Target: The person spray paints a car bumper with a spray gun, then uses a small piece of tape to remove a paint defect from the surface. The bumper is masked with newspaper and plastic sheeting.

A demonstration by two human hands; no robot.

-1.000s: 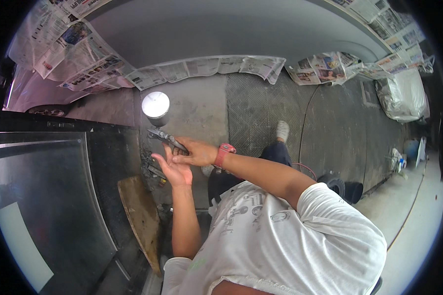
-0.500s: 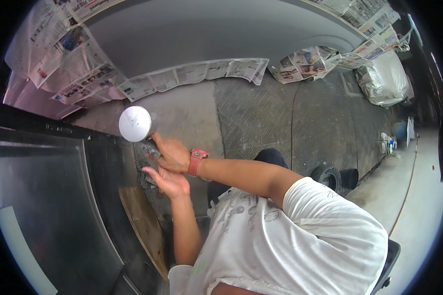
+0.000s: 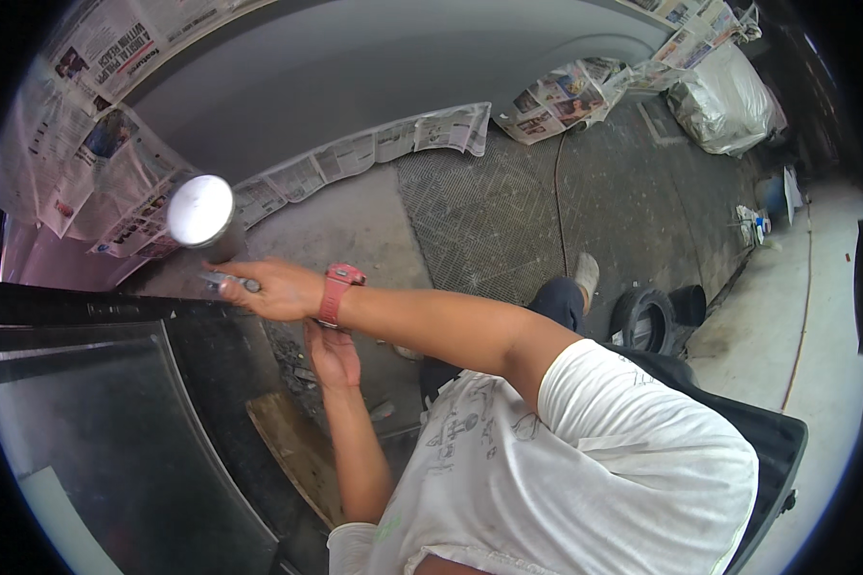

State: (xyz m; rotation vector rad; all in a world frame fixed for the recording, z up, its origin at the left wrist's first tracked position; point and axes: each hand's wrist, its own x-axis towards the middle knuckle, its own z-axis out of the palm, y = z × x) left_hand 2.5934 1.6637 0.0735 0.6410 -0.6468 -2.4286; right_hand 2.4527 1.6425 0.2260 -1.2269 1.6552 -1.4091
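My right hand (image 3: 280, 289), with a red watch on its wrist, grips a spray gun (image 3: 244, 284) by its metal body. Atop the gun stands a round cup (image 3: 201, 213) with a pale, shiny lid, slightly tilted. Right below that wrist is my left hand (image 3: 334, 358), its bare palm turned up and open; the fingertips are partly hidden behind the right wrist. Beyond the cup stands a large smooth grey panel (image 3: 355, 81), its lower edge and sides bordered by masking newspaper (image 3: 297, 177).
To the left are a dark frame and a glass pane (image 3: 86, 412). A wooden board (image 3: 297, 450) lies by my left forearm. A tyre (image 3: 641, 321) is at right, and a silvery covered bundle (image 3: 724, 101) farther back. A thin hose (image 3: 558, 201) crosses the dark floor.
My right hand and the spray gun have moved left, toward the newspaper-covered side. My left hand stays near its place, now under the right wrist. The view has turned slightly.
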